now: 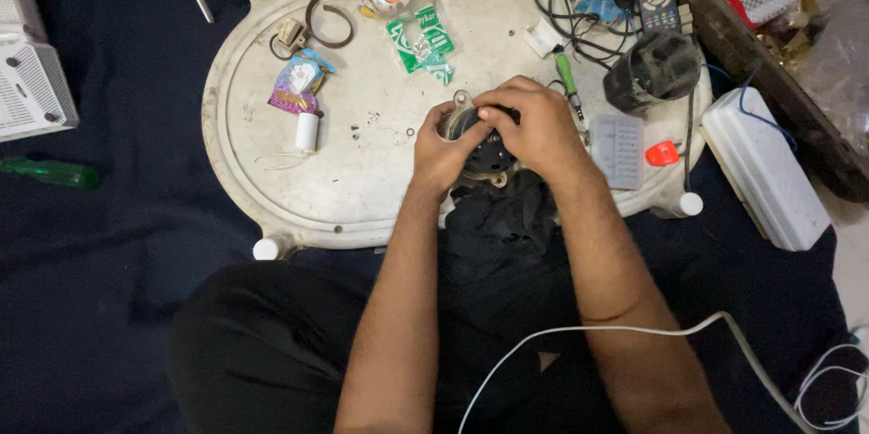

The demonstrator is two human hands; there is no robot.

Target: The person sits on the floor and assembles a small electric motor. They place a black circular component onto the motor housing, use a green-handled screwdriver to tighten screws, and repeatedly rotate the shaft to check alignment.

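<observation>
Mostly hidden: round black part under left hand & right hand.

A dark navy cloth covers the floor, lit evenly from above. On it sits an oval, off-white low table with a raised rim and stubby round feet at its edges. Pale bare floor shows at the right edge, beside a brown basket off the table's far right corner.
</observation>
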